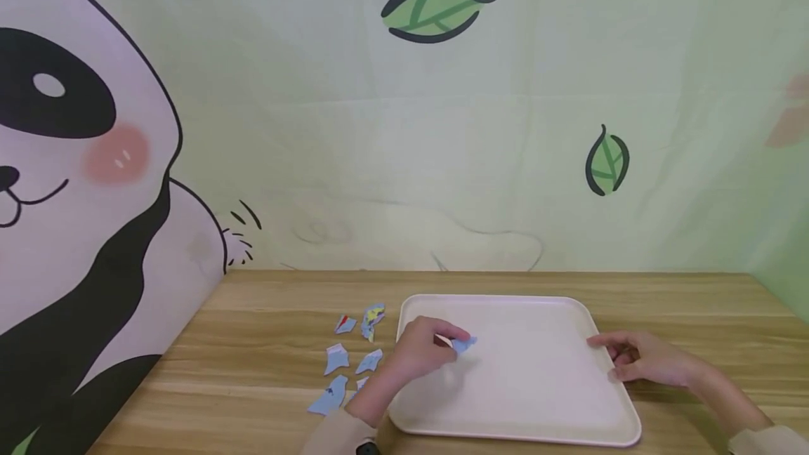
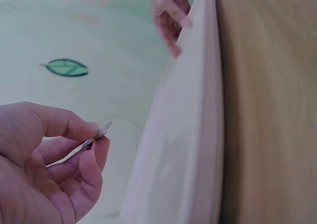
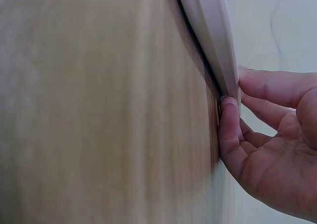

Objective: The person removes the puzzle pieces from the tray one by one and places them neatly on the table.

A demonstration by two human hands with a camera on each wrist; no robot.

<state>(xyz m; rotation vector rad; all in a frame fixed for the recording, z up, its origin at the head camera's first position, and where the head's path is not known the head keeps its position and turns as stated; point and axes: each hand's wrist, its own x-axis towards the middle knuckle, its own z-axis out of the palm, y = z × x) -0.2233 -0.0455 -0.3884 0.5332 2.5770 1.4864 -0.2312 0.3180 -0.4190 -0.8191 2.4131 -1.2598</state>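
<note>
My left hand (image 1: pixel 422 350) pinches a light-blue puzzle piece (image 1: pixel 464 345) between thumb and fingers, above the left part of a white tray (image 1: pixel 518 385). In the left wrist view the puzzle piece (image 2: pixel 99 135) is seen edge-on at the fingertips and looks thin. At the tray's right side, my right hand (image 1: pixel 651 359) holds the rim. The right wrist view shows fingers of the right hand (image 3: pixel 277 135) on both sides of the tray rim (image 3: pixel 218 40). Left of the tray lie several irregular puzzle pieces (image 1: pixel 337 358), mostly light blue, one with yellow (image 1: pixel 374 319).
The tray lies on a wood-grain table (image 1: pixel 253 371). Behind stands a pale green backdrop (image 1: pixel 316 125) with leaves and a large panda (image 1: pixel 82 160) drawn at left. My left forearm partly covers a puzzle piece (image 1: pixel 362 383) beside the tray.
</note>
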